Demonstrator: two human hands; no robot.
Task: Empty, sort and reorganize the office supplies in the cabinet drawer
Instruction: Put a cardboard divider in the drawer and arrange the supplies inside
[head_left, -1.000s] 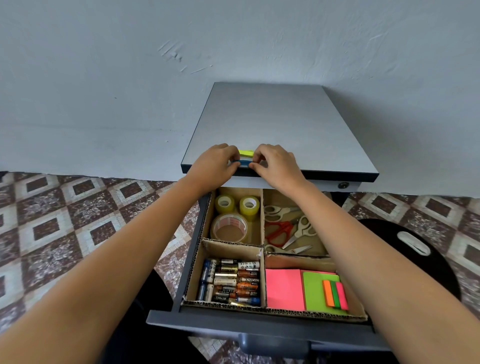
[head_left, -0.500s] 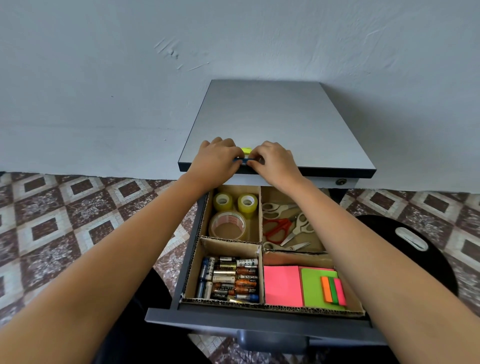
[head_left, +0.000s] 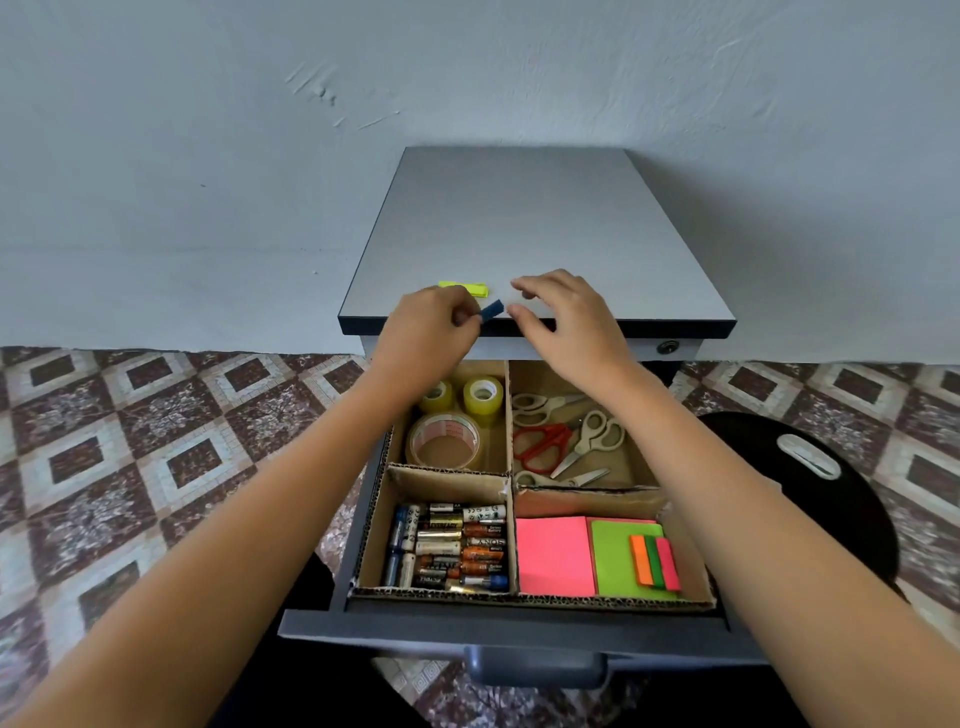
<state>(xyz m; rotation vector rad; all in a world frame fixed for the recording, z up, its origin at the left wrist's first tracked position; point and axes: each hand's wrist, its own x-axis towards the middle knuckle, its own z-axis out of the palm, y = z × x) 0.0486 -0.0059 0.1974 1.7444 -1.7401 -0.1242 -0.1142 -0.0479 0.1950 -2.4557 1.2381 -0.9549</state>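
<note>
While the left hand (head_left: 431, 332) pinches a blue strip (head_left: 492, 310) over the front edge of the cabinet (head_left: 519, 234), its long axis tilting up rightward, the right hand (head_left: 571, 322) hovers beside it, fingers loose.

Tapes (head_left: 457, 423) left of scissors (head_left: 563, 439), in drawer (head_left: 498, 631).

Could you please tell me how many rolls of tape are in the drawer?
3, all in the back-left compartment: left small roll and right small roll side by side, larger roll in front. Others may lie hidden.
</note>
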